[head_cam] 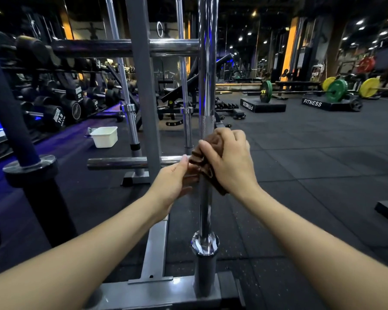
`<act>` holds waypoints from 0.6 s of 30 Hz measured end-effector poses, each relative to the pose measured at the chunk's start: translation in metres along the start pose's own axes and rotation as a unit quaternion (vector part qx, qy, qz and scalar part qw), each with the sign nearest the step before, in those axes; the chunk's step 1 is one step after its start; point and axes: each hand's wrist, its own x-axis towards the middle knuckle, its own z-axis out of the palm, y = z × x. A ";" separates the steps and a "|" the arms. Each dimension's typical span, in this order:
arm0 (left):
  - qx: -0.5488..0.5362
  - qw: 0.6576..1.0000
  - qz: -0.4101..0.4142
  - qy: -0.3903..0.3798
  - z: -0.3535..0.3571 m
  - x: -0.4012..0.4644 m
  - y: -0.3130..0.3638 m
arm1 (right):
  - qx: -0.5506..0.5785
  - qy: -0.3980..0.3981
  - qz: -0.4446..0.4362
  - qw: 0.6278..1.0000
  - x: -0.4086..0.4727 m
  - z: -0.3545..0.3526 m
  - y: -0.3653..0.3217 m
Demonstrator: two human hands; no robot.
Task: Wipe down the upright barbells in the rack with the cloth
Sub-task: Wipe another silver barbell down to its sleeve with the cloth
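Note:
A chrome barbell [207,63] stands upright in the grey rack [143,90], straight in front of me. My right hand [230,162] grips a brown cloth [203,159] wrapped round the bar at mid height. My left hand [174,182] lies against the left side of the bar just below the cloth, fingers straight and touching the cloth's lower edge. Two more upright barbells [127,95] [184,86] stand in the rack behind. A dark padded bar [7,101] leans at the left in a black sleeve.
A white plastic tub [105,136] sits on the rubber floor beyond the rack. Dumbbell racks [54,97] line the left side. Benches stand behind the rack, and loaded barbells with green and yellow plates [336,90] rest on black platforms at the right.

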 end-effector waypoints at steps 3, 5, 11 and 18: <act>0.011 1.000 0.016 -0.004 -0.003 0.002 -0.004 | 0.023 -0.010 0.000 1.000 -0.017 0.013 0.015; 0.019 1.000 0.023 -0.009 -0.002 0.002 -0.007 | 0.013 -0.057 0.026 0.998 -0.036 0.023 0.033; 0.044 0.999 0.005 -0.016 0.002 -0.004 -0.001 | -0.030 -0.075 0.023 0.996 -0.034 0.011 0.028; 0.039 0.999 0.001 -0.001 -0.005 0.002 -0.013 | 0.051 0.009 -0.013 0.999 -0.021 0.020 0.019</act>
